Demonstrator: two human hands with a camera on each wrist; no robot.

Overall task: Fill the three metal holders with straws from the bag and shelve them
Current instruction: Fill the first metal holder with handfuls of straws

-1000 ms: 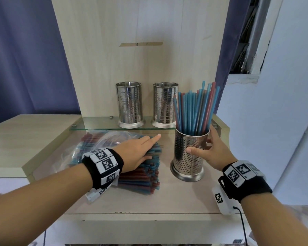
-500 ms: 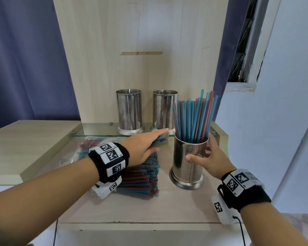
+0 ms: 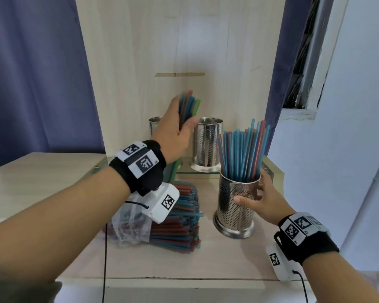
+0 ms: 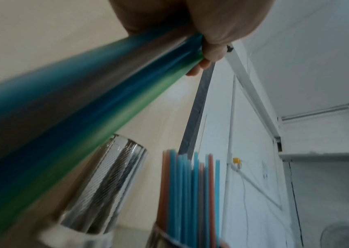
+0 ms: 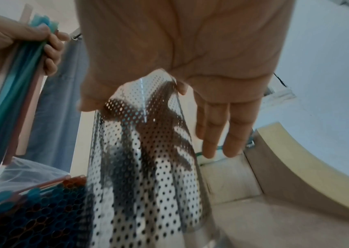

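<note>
head view, left grip: my left hand point(image 3: 175, 132) is closed round a bundle of straws point(image 3: 187, 108), raised in front of the wooden back panel point(image 3: 184, 40), above and left of the front holder point(image 3: 236, 200).
head view, bundle axis: near upright, upper ends tipped slightly right; lower ends show below my wrist.
head view, right grip: my right hand point(image 3: 264, 200) cups the front holder's right wall, thumb across the front, fingers round the back; i judge it a steadying hold.
head view, target: the front holder stands on the surface point(image 3: 228, 259), already crowded with standing straws; its mouth lies right of and lower than the bundle.
head view, others: two empty holders on the glass shelf point(image 3: 140, 162), one point(image 3: 207, 145) clear, one point(image 3: 154, 125) partly behind my left hand.
head view, supply: the bag point(image 3: 131, 224) with the straw pile point(image 3: 179, 217) lies left of the front holder.
left wrist view: fingers point(image 4: 213, 50) wrapped round the blurred bundle point(image 4: 84, 94); the front holder's straw tips point(image 4: 192, 184) sit below right, an empty holder point(image 4: 105, 184) beside them.
right wrist view: palm point(image 5: 190, 50) on the perforated wall point(image 5: 148, 167); left hand point(image 5: 16, 42) with bundle up at left.
judgement: the coming move turns on swinging the lower ends right and down over the front holder's mouth; the left hand is the nearer.
</note>
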